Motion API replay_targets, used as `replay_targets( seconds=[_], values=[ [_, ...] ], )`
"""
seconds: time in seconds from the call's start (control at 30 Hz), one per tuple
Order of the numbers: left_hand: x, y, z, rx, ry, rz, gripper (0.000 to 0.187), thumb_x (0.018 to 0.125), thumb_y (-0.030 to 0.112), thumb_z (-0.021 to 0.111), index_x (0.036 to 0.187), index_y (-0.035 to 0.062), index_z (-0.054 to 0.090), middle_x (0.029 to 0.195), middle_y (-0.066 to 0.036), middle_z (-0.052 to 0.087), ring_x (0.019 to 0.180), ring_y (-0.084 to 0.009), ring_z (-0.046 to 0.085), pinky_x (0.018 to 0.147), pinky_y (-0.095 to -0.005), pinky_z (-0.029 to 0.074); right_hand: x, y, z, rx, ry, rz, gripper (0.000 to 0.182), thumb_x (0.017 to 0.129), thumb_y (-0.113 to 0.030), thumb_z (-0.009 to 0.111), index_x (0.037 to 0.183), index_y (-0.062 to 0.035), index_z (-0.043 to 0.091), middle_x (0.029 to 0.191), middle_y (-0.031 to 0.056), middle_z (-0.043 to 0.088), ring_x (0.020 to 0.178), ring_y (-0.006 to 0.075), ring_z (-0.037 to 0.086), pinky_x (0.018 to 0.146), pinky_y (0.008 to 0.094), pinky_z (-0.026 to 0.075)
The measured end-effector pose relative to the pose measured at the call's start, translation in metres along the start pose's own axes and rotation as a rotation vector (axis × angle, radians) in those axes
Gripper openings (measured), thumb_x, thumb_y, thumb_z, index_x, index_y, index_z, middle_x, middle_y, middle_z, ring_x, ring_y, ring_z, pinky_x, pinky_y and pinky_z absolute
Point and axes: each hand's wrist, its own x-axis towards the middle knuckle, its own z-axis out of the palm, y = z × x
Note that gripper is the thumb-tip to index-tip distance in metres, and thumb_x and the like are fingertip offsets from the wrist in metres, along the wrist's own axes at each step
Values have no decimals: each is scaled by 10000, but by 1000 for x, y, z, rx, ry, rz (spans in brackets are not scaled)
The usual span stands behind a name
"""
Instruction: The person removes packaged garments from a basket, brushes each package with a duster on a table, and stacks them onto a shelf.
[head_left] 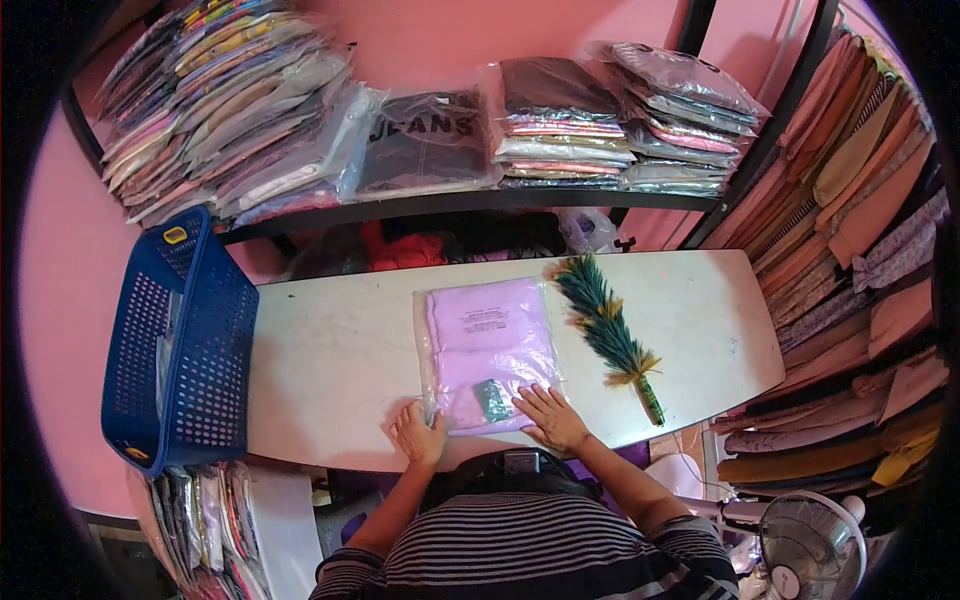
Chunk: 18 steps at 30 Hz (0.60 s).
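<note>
A folded lilac garment [490, 340] lies flat in a clear plastic bag [425, 340] on the white table. Small dark print shows on the upper part of the bag, and a green label or card [492, 399] is near its lower end. My right hand [553, 418] rests on the lower right of the bag with fingers spread, beside the green piece. At the lower left corner, my left hand [417, 436] touches the bag's edge with its fingers apart. To the right of the bag lies a green and yellow feather duster [610, 325].
A blue perforated basket [215, 340] stands left of the white table [330, 370]. Behind, a black shelf [440, 207] carries bagged clothes [565, 120] in stacks. Hanging garments [850, 220] line the right side, above a fan [812, 548]. More bagged items [205, 520] sit below left.
</note>
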Motion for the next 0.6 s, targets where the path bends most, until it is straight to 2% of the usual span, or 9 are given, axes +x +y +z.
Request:
replay_targets(
  seconds=[0.03, 0.07, 0.13, 0.27, 0.3, 0.43, 0.47, 0.5, 0.6],
  values=[
    [-2, 3, -1, -47, 259, 64, 340, 738, 318, 549, 1014, 122, 571, 1026, -104, 546, 928, -255, 505, 836, -424, 292, -1, 1, 1, 1, 0, -4, 553, 861, -381, 388, 1329, -142, 216, 1383, 85, 208, 1278, 265, 181, 1024, 417, 174],
    [-3, -5, 3, -43, 260, 75, 340, 738, 318, 549, 1014, 122, 571, 1026, -104, 546, 928, -255, 505, 836, -424, 292, -1, 1, 3, 4, 0, -7, 576, 861, -387, 387, 1346, -159, 176, 1382, 82, 214, 1279, 267, 180, 1023, 421, 174],
    [-1, -18, 7, -49, -277, 638, 535, 768, 331, 518, 1255, 162, 375, 1289, -104, 354, 1167, -275, 347, 966, -467, 214, -1, 0, 0, 24, 7, -8, 563, 861, -384, 389, 1337, -147, 204, 1376, 91, 224, 1277, 271, 183, 1024, 420, 171],
    [-5, -11, 1, -15, -399, 588, 546, 797, 378, 479, 1282, 168, 344, 1337, -113, 297, 1233, -279, 267, 1004, -485, 157, -9, 26, 10, 268, 91, 12, 527, 854, -353, 410, 1303, -105, 290, 1342, 129, 284, 1259, 292, 221, 1023, 428, 170],
    [-7, -13, 4, 4, -398, 578, 555, 799, 404, 469, 1284, 164, 342, 1338, -116, 293, 1235, -280, 265, 1004, -485, 154, -17, 38, 9, 284, 257, 63, 499, 844, -300, 424, 1276, -67, 332, 1301, 166, 334, 1224, 332, 270, 1018, 440, 176],
    [-10, -12, 5, 0, -368, 554, 573, 796, 430, 467, 1285, 159, 341, 1339, -118, 290, 1232, -285, 271, 1002, -487, 153, -61, 80, 2, -249, 746, 895, 653, 674, -274, 608, 1228, -39, 354, 1192, 194, 399, 1120, 356, 346, 966, 455, 223],
    [-10, -11, 4, -21, -363, 546, 573, 795, 429, 468, 1284, 159, 341, 1338, -117, 292, 1232, -286, 271, 1002, -487, 152, -74, 92, 3, -226, 707, 939, 629, 689, -264, 612, 1217, -42, 353, 1123, 159, 428, 1074, 341, 372, 888, 464, 298],
    [-11, -10, 2, -20, -361, 549, 579, 797, 428, 467, 1285, 144, 339, 1343, -116, 285, 1234, -287, 267, 1001, -487, 155, -82, 97, -6, -139, 451, 1074, 457, 746, -266, 562, 1126, -61, 412, 1079, 154, 471, 987, 336, 462, 787, 460, 382],
    [-10, -12, 5, -42, -371, 540, 588, 799, 442, 454, 1283, 128, 338, 1345, -111, 286, 1236, -286, 264, 1002, -480, 154, -80, 109, -21, 95, 278, 1019, 302, 798, -280, 510, 994, -57, 455, 942, 173, 541, 809, 348, 548, 651, 460, 437]
  ],
)
